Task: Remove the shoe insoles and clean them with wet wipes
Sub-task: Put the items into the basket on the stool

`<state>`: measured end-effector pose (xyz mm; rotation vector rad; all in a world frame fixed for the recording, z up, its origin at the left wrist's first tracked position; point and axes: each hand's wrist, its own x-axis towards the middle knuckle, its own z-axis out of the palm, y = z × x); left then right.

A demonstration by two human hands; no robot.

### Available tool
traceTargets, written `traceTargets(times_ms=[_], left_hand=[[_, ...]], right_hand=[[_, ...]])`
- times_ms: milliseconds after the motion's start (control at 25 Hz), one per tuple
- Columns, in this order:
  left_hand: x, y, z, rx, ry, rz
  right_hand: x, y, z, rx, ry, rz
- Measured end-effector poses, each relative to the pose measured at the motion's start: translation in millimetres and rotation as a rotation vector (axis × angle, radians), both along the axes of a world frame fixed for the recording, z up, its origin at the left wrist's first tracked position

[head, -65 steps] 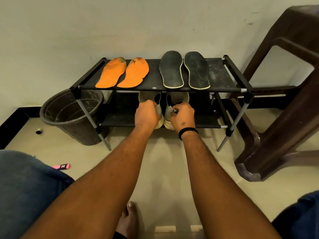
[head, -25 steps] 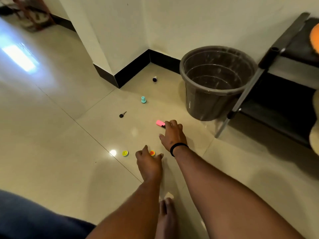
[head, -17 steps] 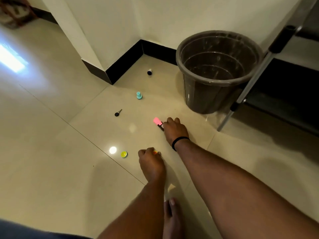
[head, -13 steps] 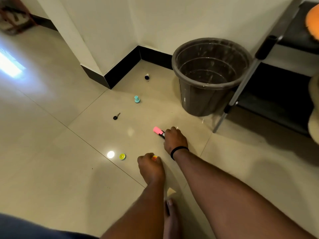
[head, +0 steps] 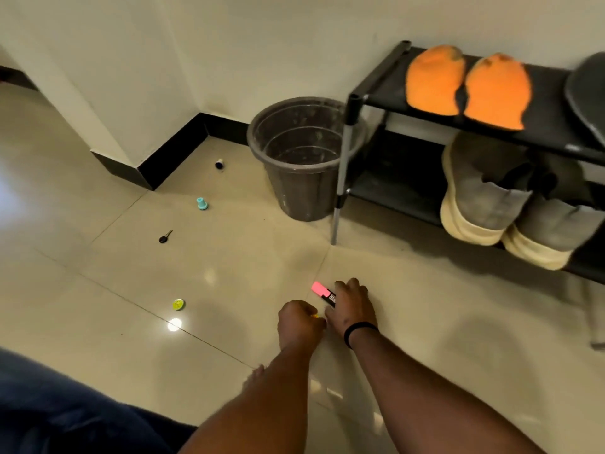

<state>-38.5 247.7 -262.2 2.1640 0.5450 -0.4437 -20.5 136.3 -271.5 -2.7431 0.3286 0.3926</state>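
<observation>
RISK: I judged the small pink marker might skid off across the glossy floor | POSE: both my arms reached down low | right hand curled round the marker | left hand clenched on something small and orange | THING: orange insoles lay atop the shoe rack, shoes below.

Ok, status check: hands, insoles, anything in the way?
Right hand grips pink marker on floor; left hand curled on small orange item. Orange insoles on rack top, untouched. No wipes in view.
</observation>
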Motion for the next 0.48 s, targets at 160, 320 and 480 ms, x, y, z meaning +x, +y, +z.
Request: traceTargets(times_ms=[160,320,480], left_hand=[[-3.8,-35.2,-14.4,0.051,-0.012,0.014],[26.6,-77.9,-22.3,0.081,-0.127,0.036],[57.6,-123.1,-29.0,0.062,-0.25,0.033]], right_hand=[[3.3,-14.4,-11.6,-0.004,-0.003,0.162],[36.1,-66.0,-9.5,0.103,-0.043,0.087],[59.4,-130.2,-12.2,0.181,-0.072,0.09]])
